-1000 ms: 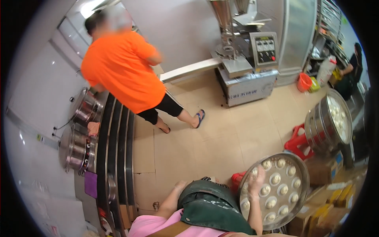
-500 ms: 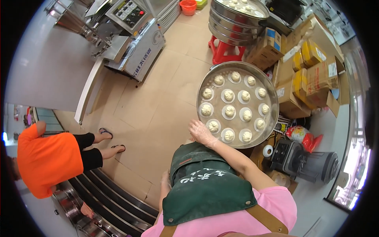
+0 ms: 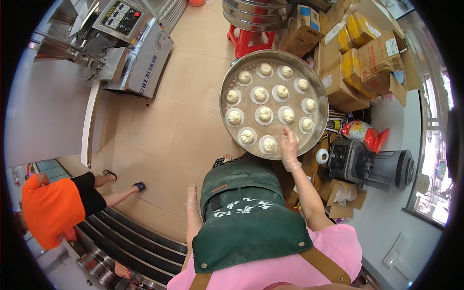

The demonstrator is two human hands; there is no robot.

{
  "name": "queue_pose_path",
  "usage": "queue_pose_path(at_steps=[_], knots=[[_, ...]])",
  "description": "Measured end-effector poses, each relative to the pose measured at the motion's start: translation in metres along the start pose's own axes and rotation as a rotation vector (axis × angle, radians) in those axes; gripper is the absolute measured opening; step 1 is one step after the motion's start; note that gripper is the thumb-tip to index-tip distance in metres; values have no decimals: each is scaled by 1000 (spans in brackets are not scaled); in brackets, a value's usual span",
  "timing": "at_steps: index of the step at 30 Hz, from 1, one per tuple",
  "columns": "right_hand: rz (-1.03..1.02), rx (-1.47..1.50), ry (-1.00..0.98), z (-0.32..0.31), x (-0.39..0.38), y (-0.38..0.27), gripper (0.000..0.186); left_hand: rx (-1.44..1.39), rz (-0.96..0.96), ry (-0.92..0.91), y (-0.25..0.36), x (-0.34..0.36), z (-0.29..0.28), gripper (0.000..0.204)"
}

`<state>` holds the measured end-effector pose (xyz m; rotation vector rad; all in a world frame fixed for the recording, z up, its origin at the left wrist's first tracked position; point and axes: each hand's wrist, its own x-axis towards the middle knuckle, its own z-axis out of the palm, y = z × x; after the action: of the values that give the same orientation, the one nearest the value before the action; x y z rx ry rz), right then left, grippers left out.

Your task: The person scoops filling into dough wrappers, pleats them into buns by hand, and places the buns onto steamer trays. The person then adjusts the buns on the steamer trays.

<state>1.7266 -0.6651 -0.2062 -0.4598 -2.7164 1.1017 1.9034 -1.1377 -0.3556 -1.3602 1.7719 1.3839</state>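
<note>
A round steel tray (image 3: 323, 131) stands in front of me. Several pleated dough buns (image 3: 265, 113) sit on it, spaced apart, each on a round white paper. Gloved in clear plastic, my right hand (image 3: 290, 149) reaches over the near right part of the tray. Its fingers are drawn together and cover the spot of one bun; what is between them is hidden. My left hand (image 3: 192, 195), also gloved, hangs low beside the green apron (image 3: 246, 186), away from the tray. How its fingers are set is too small to make out.
Stacked steel steamers (image 3: 256, 14) stand on a red stool (image 3: 244, 43) beyond the tray. Cardboard boxes (image 3: 345, 92) and a blender (image 3: 357, 162) line the right. A machine (image 3: 140, 58) stands far left. A person in orange (image 3: 55, 208) is at the left.
My right hand has moved from the tray's near left rim to over its near right part. The view has shifted, and the person in orange has shifted their feet.
</note>
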Motion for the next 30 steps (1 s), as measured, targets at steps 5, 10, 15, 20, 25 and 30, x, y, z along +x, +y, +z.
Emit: queue_pose_path(at_steps=[5,10,15,20,25,30], knots=[[22,-70,-100,-39,-5,23,43,-37,5,-25,-28,-5,-9,39],[-315,-239,-260,-21,-1,-2,62,14,-72,-54,-47,2,-20,41],[-613,-260,-381,42,19,-37,71,220,-116,-20,-19,-2,-19,46],[-584,-408,-579,86,24,-50,63,27,43,6,15,-12,-9,51],[-599,-365,-539,98,21,-42,53,17,54,7,10,-13,-13,48],[-574,-314,-514,92,18,-40,70,123,-179,-43,-31,-8,-27,43]])
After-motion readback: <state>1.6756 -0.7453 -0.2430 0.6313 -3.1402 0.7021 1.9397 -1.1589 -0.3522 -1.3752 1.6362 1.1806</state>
